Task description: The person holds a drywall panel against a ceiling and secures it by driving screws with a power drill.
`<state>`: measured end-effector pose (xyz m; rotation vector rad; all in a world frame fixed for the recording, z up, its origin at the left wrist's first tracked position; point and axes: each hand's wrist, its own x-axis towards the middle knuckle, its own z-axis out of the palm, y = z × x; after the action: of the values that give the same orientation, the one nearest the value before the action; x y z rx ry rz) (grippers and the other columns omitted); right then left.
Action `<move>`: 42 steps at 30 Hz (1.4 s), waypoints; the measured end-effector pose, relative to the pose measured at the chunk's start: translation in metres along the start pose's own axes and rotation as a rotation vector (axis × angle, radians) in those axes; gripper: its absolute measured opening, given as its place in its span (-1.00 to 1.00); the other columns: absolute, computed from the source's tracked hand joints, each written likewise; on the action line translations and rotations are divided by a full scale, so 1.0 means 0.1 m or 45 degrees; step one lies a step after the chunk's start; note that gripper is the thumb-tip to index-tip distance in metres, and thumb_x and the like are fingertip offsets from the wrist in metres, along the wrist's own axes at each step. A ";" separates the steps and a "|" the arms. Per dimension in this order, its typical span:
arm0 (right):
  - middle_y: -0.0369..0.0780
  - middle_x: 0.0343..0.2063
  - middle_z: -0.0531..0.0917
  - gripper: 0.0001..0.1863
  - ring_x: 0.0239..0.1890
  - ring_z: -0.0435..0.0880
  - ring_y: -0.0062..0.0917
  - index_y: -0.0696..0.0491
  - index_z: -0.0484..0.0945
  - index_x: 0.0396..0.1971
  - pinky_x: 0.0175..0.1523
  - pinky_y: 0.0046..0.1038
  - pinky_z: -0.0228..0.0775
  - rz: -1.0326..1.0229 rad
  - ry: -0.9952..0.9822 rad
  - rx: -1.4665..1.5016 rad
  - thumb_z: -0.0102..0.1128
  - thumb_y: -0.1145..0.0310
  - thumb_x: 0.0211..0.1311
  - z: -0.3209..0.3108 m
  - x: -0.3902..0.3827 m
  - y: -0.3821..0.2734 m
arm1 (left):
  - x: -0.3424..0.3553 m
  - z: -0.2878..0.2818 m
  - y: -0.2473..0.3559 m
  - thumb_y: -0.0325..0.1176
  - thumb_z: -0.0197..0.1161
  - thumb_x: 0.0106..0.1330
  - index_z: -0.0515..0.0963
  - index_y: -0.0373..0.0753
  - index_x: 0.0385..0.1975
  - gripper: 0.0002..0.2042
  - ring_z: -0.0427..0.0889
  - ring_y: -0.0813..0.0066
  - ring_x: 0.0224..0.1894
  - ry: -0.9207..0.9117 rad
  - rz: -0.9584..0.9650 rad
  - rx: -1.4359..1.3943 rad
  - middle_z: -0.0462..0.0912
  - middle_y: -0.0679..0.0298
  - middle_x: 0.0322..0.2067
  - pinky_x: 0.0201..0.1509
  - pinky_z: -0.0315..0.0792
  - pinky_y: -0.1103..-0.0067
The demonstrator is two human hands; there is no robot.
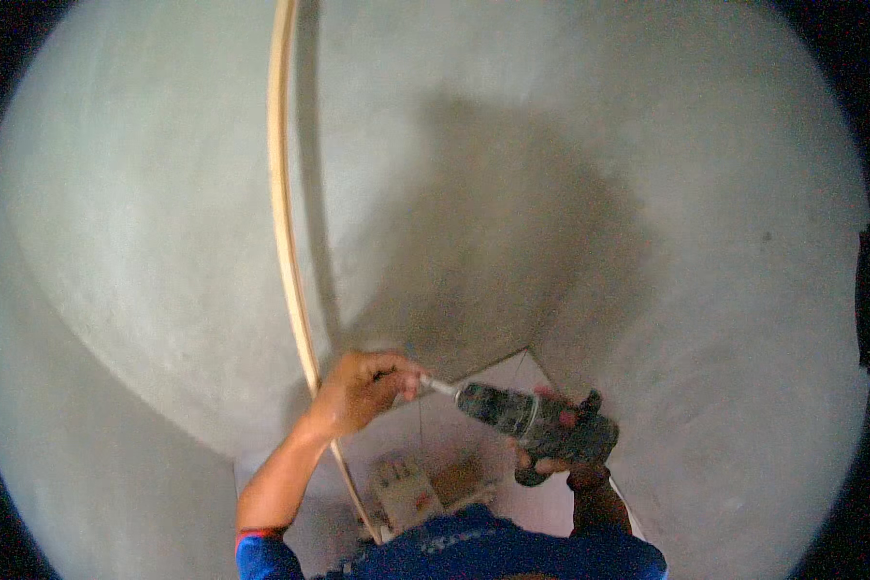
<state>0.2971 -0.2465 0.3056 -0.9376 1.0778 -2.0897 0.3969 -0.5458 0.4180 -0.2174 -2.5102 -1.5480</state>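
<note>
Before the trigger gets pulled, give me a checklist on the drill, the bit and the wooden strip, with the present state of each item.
1. Right hand grips the cordless drill: ok, it is wrapped around the handle.
2. Left hand clear of the bit: not ok, its fingers are pinched right at the bit's tip.
3. Bit seated in the chuck: cannot tell, too small and blurred.
4. Thin wooden strip upright against the grey wall: ok, it runs up the wall near the corner.
5. Bit aimed at the strip: not ok, the tip stops at the fingers, short of the strip.
6. Footing: cannot tell, only small boxes show on the floor.
</note>
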 end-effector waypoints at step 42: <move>-0.13 -0.14 0.48 -0.29 -0.25 0.54 -0.39 -0.02 0.06 0.24 -0.11 -0.41 0.46 -1.511 1.114 -1.398 0.16 0.49 0.07 -0.84 1.65 0.39 | 3.24 -1.67 -0.14 -0.31 -0.14 0.30 0.27 -0.17 0.05 -0.67 0.55 -0.07 -0.31 1.278 0.995 0.959 0.57 -0.06 -0.34 -0.25 0.39 0.14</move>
<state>0.1431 -0.3550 0.2881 -1.3668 2.8241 -2.9263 0.0924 -0.6925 0.5546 -0.1924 -1.6603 -0.2162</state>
